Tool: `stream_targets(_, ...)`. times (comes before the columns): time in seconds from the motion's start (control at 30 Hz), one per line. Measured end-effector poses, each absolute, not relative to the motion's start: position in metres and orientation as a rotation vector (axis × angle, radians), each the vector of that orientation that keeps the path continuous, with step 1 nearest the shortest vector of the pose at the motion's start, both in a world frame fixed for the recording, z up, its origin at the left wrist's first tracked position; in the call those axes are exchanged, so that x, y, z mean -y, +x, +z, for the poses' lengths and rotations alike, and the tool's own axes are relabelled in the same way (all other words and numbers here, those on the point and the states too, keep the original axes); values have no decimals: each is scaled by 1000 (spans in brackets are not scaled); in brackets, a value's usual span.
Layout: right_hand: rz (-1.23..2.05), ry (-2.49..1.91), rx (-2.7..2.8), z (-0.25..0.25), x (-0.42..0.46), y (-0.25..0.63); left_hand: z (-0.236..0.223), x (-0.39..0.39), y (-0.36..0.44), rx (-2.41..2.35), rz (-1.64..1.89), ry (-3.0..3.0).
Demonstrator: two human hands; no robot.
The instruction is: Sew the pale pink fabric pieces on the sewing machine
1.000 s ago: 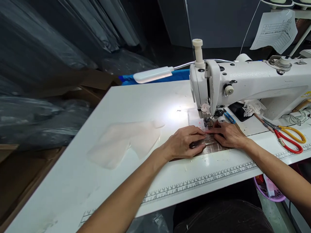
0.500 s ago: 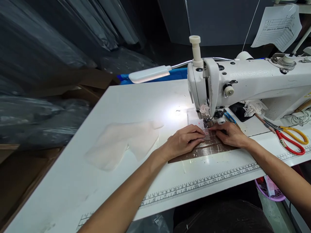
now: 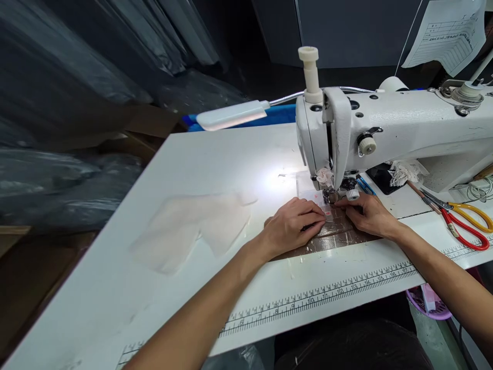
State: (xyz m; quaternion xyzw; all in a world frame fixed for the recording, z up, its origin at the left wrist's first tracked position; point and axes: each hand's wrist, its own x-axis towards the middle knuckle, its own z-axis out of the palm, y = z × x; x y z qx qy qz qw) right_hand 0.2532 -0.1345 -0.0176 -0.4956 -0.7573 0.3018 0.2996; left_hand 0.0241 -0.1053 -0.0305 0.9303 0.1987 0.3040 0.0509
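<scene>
White sheer fabric [image 3: 317,197], pink-dotted, touching curved left hand [image 3: 295,224]

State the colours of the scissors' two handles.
One red handle, one yellow handle; the head view shows both best.

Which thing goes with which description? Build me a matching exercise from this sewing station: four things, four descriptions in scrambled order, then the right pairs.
Things
1. scissors
2. basket
3. pale cloth
4. lamp

Descriptions
A. white, near the far edge of the table
B. lying flat, left of the left hand
C. red and yellow handles
D. purple, below the table's near edge

Pairs: 1-C, 2-D, 3-B, 4-A
</scene>
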Motion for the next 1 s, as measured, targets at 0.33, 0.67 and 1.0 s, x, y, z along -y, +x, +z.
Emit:
stream_targets(0.33, 710, -1278, 2064, -22, 134, 252, -27, 108, 28, -485, 978, 3081)
stream_targets(0.67, 330, -1119, 2439, -31, 139, 257, -22, 112, 27, -495, 863, 3097)
stream_targets(1.0, 236, -1180, 2498, -30, 141, 253, -24, 113, 23, -606, 821, 3016)
